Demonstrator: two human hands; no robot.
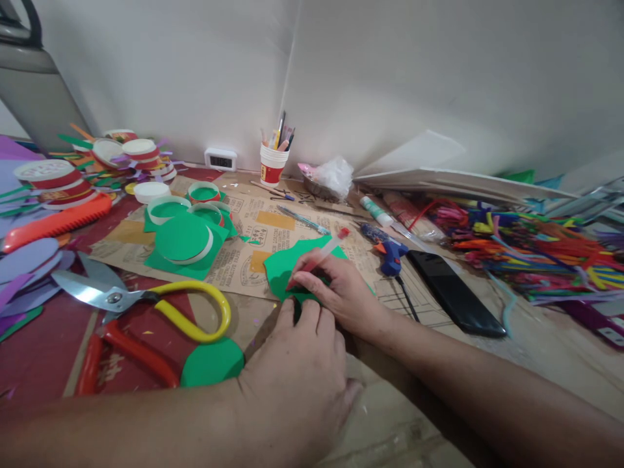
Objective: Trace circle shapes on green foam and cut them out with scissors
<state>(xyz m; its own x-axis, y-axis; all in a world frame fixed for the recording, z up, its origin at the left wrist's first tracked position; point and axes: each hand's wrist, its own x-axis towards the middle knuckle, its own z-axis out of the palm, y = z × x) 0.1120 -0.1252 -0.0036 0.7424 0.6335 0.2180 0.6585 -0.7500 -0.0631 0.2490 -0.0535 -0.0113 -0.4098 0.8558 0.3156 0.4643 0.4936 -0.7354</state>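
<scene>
My right hand point(341, 289) is closed round a red-capped pen point(326, 250), its tip down on a green sheet point(285, 260) at the middle of the table. In front of it my left hand point(305, 364) rests at the sheet's near edge, fingers close together and pointing forward; what they press or hold is hidden beneath them. A round green piece point(213, 363) lies just left of my left wrist. Scissors point(114, 298) with one yellow and one red handle lie open farther left.
Green circles and paper rings point(182, 239) sit on brown paper at centre left. An orange cutter point(63, 221) and paper cups point(53, 179) stand left. Pens fill a cup point(273, 166) behind. Glue gun point(390, 253), black phone point(453, 292) and colourful pipe cleaners point(546, 253) lie right.
</scene>
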